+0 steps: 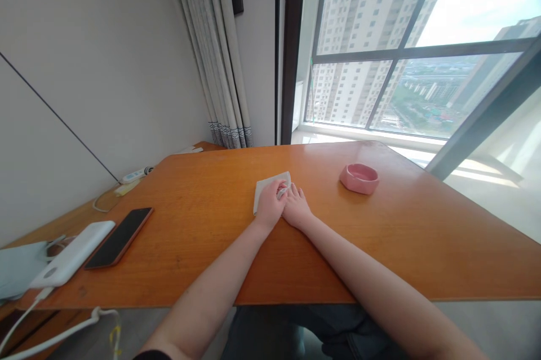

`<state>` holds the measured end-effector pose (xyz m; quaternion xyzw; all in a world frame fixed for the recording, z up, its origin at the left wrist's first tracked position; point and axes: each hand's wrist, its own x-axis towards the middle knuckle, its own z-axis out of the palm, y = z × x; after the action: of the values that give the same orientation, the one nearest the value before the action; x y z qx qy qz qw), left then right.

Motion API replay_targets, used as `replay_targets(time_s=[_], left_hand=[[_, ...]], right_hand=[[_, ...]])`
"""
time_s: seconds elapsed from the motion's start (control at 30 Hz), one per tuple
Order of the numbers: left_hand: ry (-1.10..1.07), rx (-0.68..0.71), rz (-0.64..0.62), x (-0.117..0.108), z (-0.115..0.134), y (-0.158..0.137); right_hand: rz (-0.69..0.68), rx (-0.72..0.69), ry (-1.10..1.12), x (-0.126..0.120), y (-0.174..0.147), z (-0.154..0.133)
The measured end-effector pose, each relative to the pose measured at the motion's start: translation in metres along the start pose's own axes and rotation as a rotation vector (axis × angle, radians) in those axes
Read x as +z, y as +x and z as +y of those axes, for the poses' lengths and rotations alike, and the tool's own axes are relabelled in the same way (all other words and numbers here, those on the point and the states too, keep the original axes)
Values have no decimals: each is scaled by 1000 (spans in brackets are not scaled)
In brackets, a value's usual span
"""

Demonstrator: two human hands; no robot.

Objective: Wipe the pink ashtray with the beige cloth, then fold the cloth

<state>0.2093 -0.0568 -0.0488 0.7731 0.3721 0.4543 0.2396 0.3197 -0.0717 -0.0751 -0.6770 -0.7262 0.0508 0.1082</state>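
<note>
A light grey, square, flat thing (262, 184), perhaps a folded cloth or a pad, lies near the middle of the wooden table. My left hand (269, 203) rests over it and covers much of its surface. The fingers of that hand are curled together, and a small whitish bit shows between them, too small to name. Close against it, my right hand (297, 208) lies flat by the thing's right edge, fingers stretched out and holding nothing. The two hands touch or overlap slightly.
A pink faceted bowl (359, 180) stands to the right on the wooden table (203, 191). At the left lie a dark phone (120, 238) and a white power bank (74, 253) with a cable. A power strip (134, 175) sits by the wall, and a window (380, 56) is beyond.
</note>
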Motion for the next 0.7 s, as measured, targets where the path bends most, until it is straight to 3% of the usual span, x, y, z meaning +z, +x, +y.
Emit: replay_targets(time_s=[0.1,0.33,0.7], left_hand=[[56,-16,-58,6,0,-4],[178,-22,-133,0,-13,-9],[218,171,-209,9,-4,-9]], right_hand=[[-7,-85,115,-7,2,8],[30,-22,233,-21,5,47],[42,106,165,-14,7,40]])
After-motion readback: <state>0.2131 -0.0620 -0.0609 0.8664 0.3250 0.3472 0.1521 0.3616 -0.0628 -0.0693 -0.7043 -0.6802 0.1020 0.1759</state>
